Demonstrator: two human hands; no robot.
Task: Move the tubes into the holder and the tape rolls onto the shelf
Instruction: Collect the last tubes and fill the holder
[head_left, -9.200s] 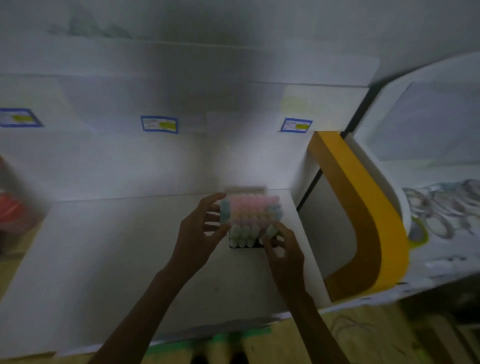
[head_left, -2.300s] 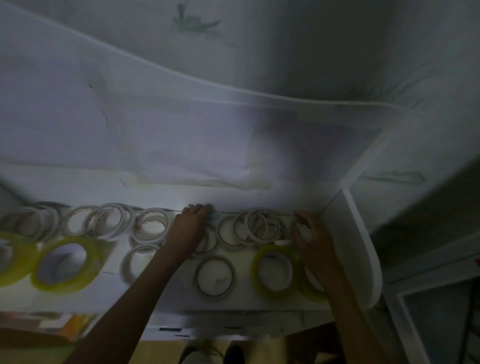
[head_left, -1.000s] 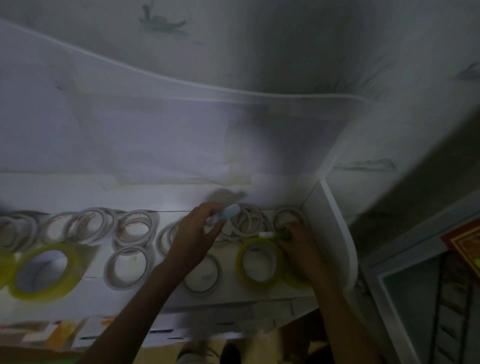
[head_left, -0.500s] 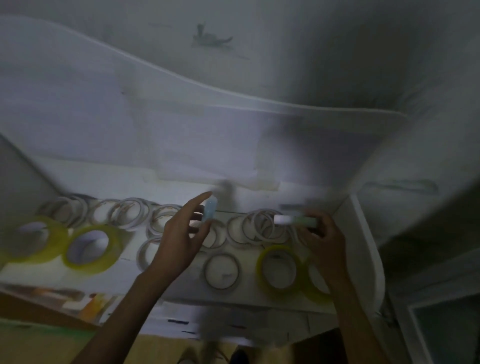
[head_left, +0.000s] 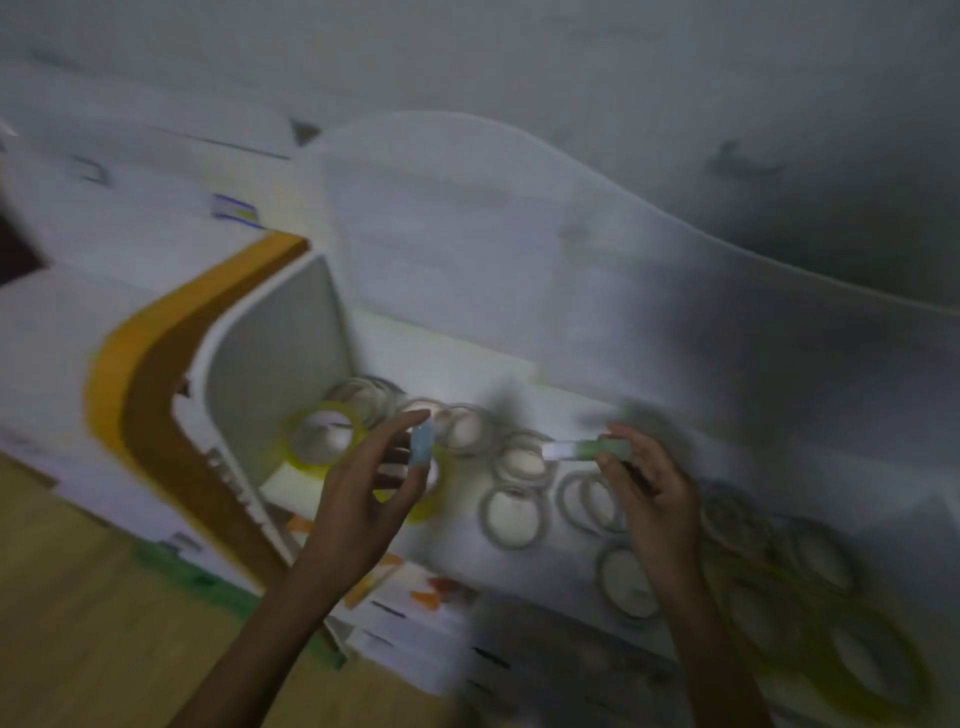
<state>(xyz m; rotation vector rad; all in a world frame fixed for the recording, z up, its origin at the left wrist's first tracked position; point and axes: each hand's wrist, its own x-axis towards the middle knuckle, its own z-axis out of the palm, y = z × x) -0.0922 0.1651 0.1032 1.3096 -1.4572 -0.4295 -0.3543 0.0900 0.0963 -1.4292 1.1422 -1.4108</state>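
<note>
My left hand (head_left: 363, 499) pinches a pale blue tube (head_left: 422, 446) between thumb and fingers, holding it upright above the shelf. A green tube with a white cap (head_left: 587, 449) lies sideways in the fingers of my right hand (head_left: 654, 493). Below both hands, several tape rolls lie flat on the white shelf (head_left: 467, 374): yellow rolls (head_left: 323, 439) at the left end, white rolls (head_left: 514, 514) in the middle, more yellow rolls (head_left: 872, 670) at the lower right. The tube holder is out of view. The picture is blurred.
A white curved side panel (head_left: 270, 364) closes the shelf's left end, with an orange-brown curved band (head_left: 156, 395) beside it. White labelled shelving (head_left: 234, 210) stands at the upper left. Wooden floor (head_left: 78, 623) lies at the lower left.
The view has swung left, so the shelf's left end and the orange band show now. Both hands have lifted off the rolls, each still holding its tube.
</note>
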